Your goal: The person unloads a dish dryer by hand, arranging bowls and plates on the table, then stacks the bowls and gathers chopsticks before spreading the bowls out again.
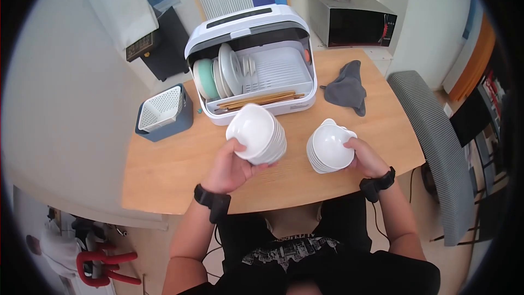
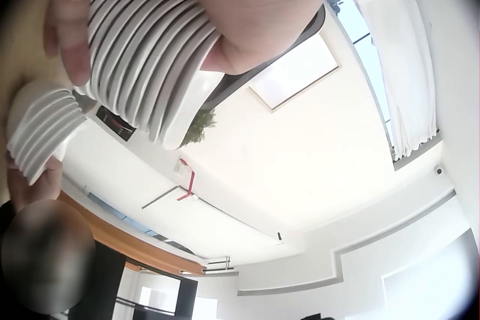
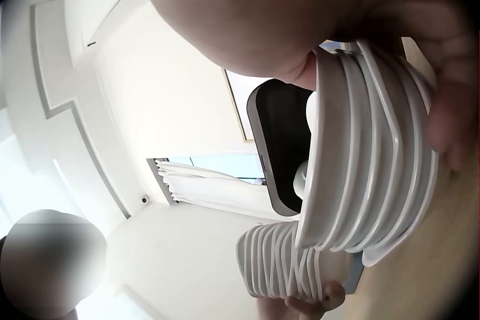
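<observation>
My left hand [image 1: 228,168] grips a tall stack of white bowls [image 1: 255,134], thumb over the rim and fingers beneath. In the left wrist view the nested rims of this stack [image 2: 142,57] show as close ridges. A shorter stack of white bowls with small tab handles [image 1: 332,147] is in my right hand [image 1: 369,158], its thumb inside the top bowl. The right wrist view shows the fingers curled round the outside of that stack [image 3: 367,155]. Both stacks are tilted, side by side over the table, in front of the dish box [image 1: 256,60].
Plates [image 1: 230,71] stand in the lidded dish box, with chopsticks [image 1: 262,99] along its front. To the left is a blue bin [image 1: 183,120] holding a white basket [image 1: 161,106]. A grey cloth [image 1: 346,90] lies on the wooden table [image 1: 164,177] at right. A microwave [image 1: 355,22] stands behind.
</observation>
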